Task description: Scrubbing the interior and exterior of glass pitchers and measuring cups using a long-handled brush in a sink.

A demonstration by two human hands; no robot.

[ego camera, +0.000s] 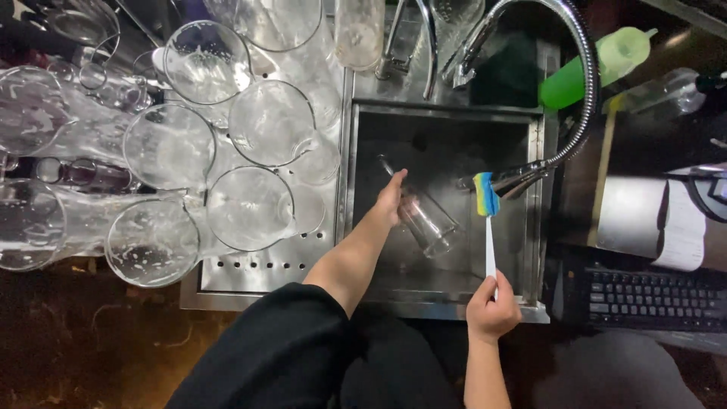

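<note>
Steel sink (pixel 530 151) below me: my left hand (pixel 391 198) fingers clamp a clear, tilted glass (pixel 425 221); right hand (pixel 492 309) fingers grip a white-handled blue-yellow brush (pixel 487 212).

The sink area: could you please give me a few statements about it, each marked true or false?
1. The left hand holds a clear glass over the sink. True.
2. The right hand holds a green bottle. False: it holds a brush with a white handle.
3. The brush head is near the faucet nozzle. True.
4. The rack on the left holds plates. False: it holds glass pitchers.
</note>
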